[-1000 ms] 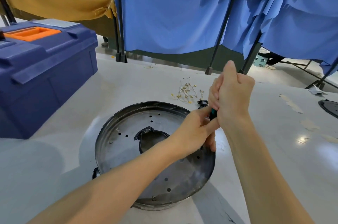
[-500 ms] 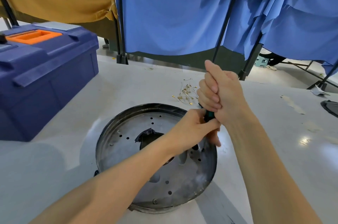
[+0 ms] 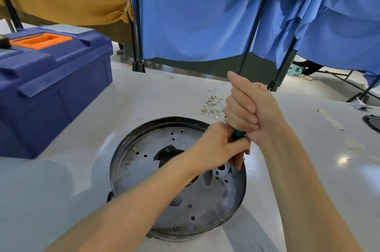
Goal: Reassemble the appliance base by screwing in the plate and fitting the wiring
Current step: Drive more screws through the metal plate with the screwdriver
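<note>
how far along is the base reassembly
Done: two screws sit in the plate. In hand: the right hand grips the screwdriver, and the left hand holds it lower down near the plate's right rim. Left: the wiring lies loose on the table, unfitted.

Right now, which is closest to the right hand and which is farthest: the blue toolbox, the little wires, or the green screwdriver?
1. The green screwdriver: gripped by the right hand.
2. The little wires: on the table, just left of that hand.
3. The blue toolbox: far off on the left side.
</note>
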